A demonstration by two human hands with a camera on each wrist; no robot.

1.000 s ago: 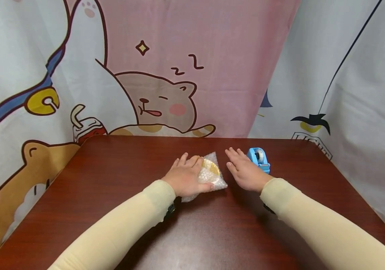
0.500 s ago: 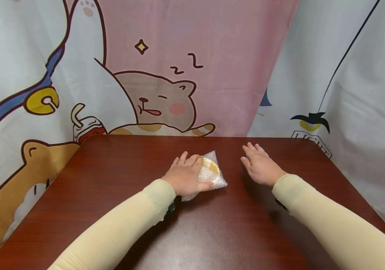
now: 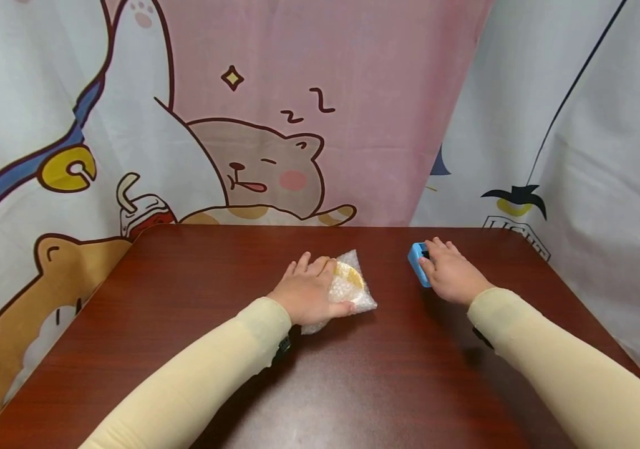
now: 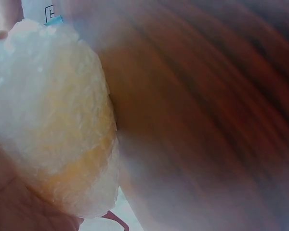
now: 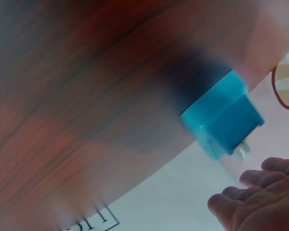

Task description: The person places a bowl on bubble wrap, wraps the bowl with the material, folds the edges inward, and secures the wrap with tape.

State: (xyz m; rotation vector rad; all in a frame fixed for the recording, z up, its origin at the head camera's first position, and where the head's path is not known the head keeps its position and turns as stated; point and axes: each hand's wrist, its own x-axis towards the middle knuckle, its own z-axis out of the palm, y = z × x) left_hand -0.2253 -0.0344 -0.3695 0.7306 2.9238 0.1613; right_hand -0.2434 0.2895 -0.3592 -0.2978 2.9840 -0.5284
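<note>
My left hand (image 3: 309,292) rests on a bubble wrap bundle (image 3: 352,293), its fingers spread and fairly straight. Through the clear wrap shows something rounded, yellow and white; what it is cannot be made out. In the left wrist view the wrapped bundle (image 4: 62,115) bulges beside the palm. Over the blue tape dispenser (image 3: 420,265) my right hand (image 3: 455,271) hovers with straight fingers, covering its right side. The right wrist view shows that hand (image 5: 262,199) apart from the dispenser (image 5: 224,115), where a clear tape end (image 5: 242,150) sticks out.
Both things lie on a dark red-brown wooden table (image 3: 213,268). A printed curtain (image 3: 398,93) with a sleeping cartoon cat hangs behind the far edge. White fabric (image 3: 606,187) hangs along the right side.
My right hand has moved to the right, passing over the tape dispenser, whose left side now shows left of the fingers. The left hand and the bubble wrap bundle have stayed in place.
</note>
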